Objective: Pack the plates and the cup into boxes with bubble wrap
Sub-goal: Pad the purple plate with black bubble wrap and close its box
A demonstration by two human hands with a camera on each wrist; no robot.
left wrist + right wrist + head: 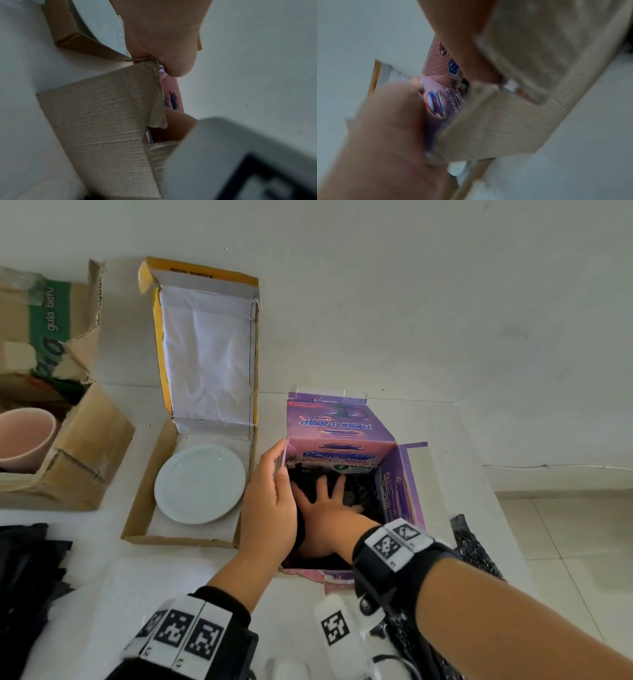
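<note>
An open purple box (342,440) stands in the middle of the table, and black bubble wrap (364,494) lines its inside. My right hand (325,505) reaches down into it, fingers spread flat on the wrap. My left hand (274,491) grips the box's left flap, with the fingers outside and the thumb on the inner side. The left wrist view shows that grey flap (102,121) close up. A white plate (200,484) lies in a flat cardboard box (137,522) to the left. A pink cup (25,436) sits in a torn brown carton (85,440) at the far left.
The flat box's tall lid (209,354) stands upright against the wall. More black bubble wrap lies at the near left (27,559) and right of the purple box (474,546). The table's right edge (493,501) drops to a tiled floor.
</note>
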